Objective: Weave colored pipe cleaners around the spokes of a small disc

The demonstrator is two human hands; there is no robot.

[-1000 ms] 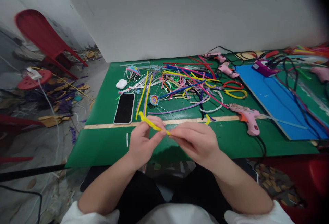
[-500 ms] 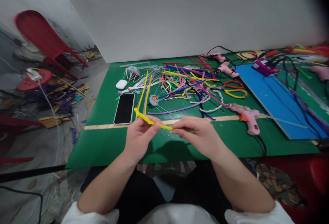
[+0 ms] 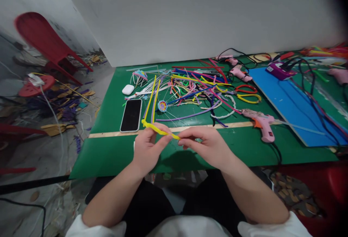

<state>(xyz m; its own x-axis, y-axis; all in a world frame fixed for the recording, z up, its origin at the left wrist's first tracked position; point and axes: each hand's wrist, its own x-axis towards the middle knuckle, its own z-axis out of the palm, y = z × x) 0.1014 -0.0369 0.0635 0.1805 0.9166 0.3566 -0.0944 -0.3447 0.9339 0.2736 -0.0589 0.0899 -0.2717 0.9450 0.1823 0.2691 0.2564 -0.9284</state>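
Note:
Both hands hold one yellow pipe cleaner (image 3: pixel 159 131) above the near edge of the green table (image 3: pixel 108 150). My left hand (image 3: pixel 148 150) pinches its middle part, with the free end sticking out to the upper left. My right hand (image 3: pixel 208 146) pinches the other end between thumb and fingertips, close to the left hand's fingers. A pile of coloured pipe cleaners (image 3: pixel 195 88) lies further back on the table.
A black phone (image 3: pixel 132 115) and a white earbud case (image 3: pixel 128 89) lie at the left. A pink glue gun (image 3: pixel 261 124) rests at the right, beside a blue board (image 3: pixel 293 106) with cables. More glue guns (image 3: pixel 237 72) sit at the back. Red chairs (image 3: pixel 43 41) stand on the littered floor.
The hands rose slightly, then settled back; the right hand's fingers shifted along the yellow pipe cleaner toward the left hand. Its free end now points further left.

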